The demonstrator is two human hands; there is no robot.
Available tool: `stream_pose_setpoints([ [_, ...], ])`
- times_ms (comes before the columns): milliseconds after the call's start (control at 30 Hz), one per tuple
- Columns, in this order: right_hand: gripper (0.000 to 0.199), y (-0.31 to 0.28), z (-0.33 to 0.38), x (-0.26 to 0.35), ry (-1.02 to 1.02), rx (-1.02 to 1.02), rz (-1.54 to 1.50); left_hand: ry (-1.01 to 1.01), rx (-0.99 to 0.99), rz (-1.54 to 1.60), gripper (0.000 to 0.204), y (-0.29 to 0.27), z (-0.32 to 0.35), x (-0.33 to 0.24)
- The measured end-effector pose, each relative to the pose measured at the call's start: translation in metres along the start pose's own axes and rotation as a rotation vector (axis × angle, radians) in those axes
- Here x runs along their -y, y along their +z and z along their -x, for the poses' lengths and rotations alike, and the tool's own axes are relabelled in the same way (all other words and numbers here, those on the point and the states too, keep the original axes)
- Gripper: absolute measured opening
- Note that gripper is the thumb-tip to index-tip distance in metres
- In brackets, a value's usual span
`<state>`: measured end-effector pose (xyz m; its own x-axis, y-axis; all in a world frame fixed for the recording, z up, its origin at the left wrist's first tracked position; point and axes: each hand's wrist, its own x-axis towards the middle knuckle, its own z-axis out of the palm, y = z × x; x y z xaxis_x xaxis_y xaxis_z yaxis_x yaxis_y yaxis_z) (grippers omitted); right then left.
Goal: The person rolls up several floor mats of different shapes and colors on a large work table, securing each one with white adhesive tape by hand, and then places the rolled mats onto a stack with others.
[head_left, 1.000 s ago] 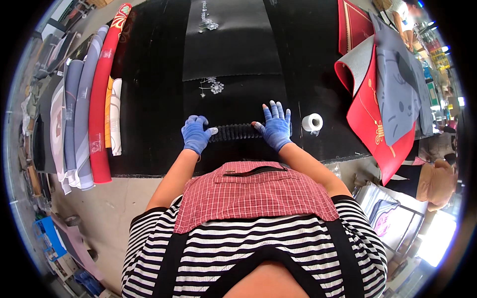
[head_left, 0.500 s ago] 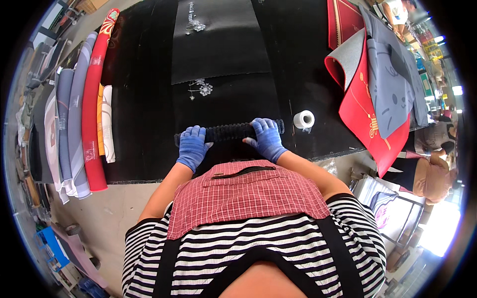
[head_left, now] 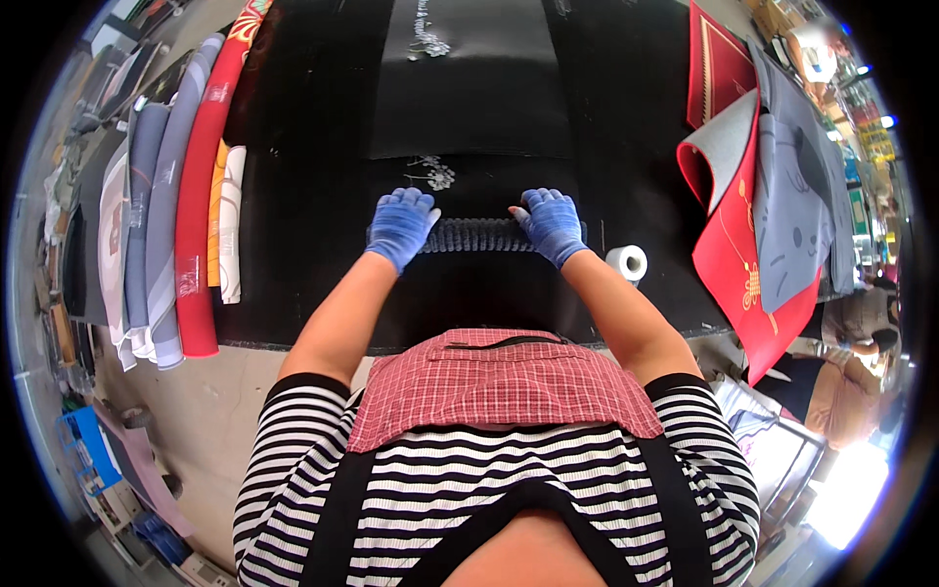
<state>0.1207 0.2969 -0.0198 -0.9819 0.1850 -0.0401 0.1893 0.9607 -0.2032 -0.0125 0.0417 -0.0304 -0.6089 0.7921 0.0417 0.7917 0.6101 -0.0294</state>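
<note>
A dark, ribbed, fuzzy rolled mat (head_left: 479,235) lies crosswise in front of me on the black tabletop. My left hand (head_left: 401,227), in a blue glove, covers its left end with fingers bent over the top. Over the right end, my gloved right hand (head_left: 551,225) presses in the same way, the thumb pointing inward. Beyond the roll stretches a shiny black strip (head_left: 469,108) with white flower prints, one of them just past the roll. A white roll of tape (head_left: 616,260) stands close to my right wrist.
Several rolled mats, among them a red one (head_left: 199,205) and a grey-blue one (head_left: 161,215), line the table's left side. Red mats (head_left: 719,249) and a grey mat (head_left: 787,210) overhang the right edge. Another person (head_left: 841,391) is at the far right.
Both hands have pushed forward with the roll, away from my body. The roll now lies closer to the nearer flower print. My arms are straighter, and the view has shifted slightly.
</note>
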Motion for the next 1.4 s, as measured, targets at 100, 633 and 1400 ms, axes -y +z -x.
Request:
stream_pose_setpoints([
  [100,0.031,0.014,-0.010,-0.002,-0.007,-0.047,-0.008,-0.024,-0.105,0.042,0.024,0.022,0.009,0.000],
  [633,0.043,-0.010,-0.014,0.016,-0.023,0.001,0.017,0.124,0.273,0.289,0.044,-0.023,-0.041,0.032],
  [1400,0.055,-0.031,-0.129,-0.022,-0.230,0.106,-0.245,0.095,-0.056,0.259,0.051,-0.006,-0.107,0.016],
])
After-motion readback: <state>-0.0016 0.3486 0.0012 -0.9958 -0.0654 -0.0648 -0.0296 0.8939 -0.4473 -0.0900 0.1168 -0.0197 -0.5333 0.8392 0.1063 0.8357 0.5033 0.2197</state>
